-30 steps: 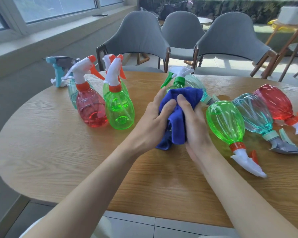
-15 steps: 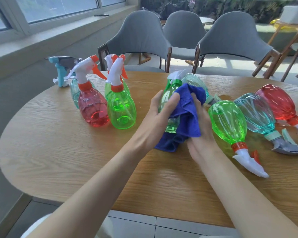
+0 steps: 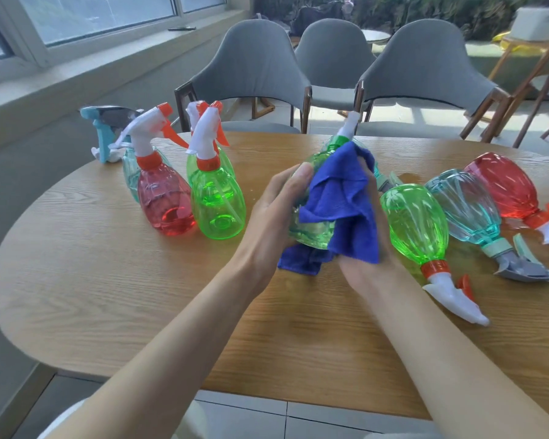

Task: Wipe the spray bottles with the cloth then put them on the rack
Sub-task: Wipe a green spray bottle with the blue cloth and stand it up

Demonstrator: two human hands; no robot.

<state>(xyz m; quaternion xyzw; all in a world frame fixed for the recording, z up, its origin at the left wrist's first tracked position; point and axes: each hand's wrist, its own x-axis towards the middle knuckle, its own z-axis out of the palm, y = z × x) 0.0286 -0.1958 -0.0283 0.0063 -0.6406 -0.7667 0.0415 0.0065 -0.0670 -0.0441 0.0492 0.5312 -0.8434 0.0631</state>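
Observation:
My left hand (image 3: pixel 274 210) grips a green spray bottle (image 3: pixel 311 231) with a green collar and white nozzle, tilted away from me above the wooden table (image 3: pixel 108 296). My right hand (image 3: pixel 366 264) holds a blue cloth (image 3: pixel 343 207) wrapped over the bottle's right side. To the left stand a red bottle (image 3: pixel 167 201), a green bottle (image 3: pixel 217 201), another green one behind it, and a teal one (image 3: pixel 130 172) at the back. To the right lie a green bottle (image 3: pixel 414 223), a teal bottle (image 3: pixel 465 207) and a red bottle (image 3: pixel 504 185). No rack is in view.
A further teal bottle lies partly hidden behind the cloth. Three grey chairs (image 3: pixel 251 68) stand at the far side of the table. A window sill (image 3: pixel 76 74) runs along the left wall. The near table edge is just below my forearms.
The bottle has been lifted and tipped from upright to tilted away. The cloth has slid from covering the front down to its right side, baring the green body.

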